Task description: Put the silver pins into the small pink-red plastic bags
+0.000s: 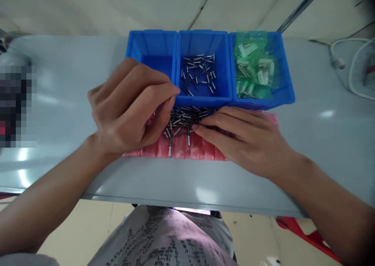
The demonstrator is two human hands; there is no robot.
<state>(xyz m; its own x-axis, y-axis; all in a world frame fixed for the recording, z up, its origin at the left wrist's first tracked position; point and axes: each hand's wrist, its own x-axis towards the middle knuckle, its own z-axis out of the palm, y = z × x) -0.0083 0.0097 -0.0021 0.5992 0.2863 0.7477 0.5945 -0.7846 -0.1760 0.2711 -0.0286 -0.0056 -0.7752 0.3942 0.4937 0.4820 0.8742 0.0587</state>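
While the left hand (129,109) pinches among rivets (183,119) heaped on a pink bag (175,149) — whether it grips one, I cannot tell — the right hand (240,141) lies open, fingertips (195,128) at the heap's edge, just below three blue bins (152,39) — more rivets in the middle one.

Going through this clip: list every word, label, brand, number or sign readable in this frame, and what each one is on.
Nothing is legible: the dark print on the shirt is too blurred to read, and the blue bins and pink plastic bag show no readable markings.
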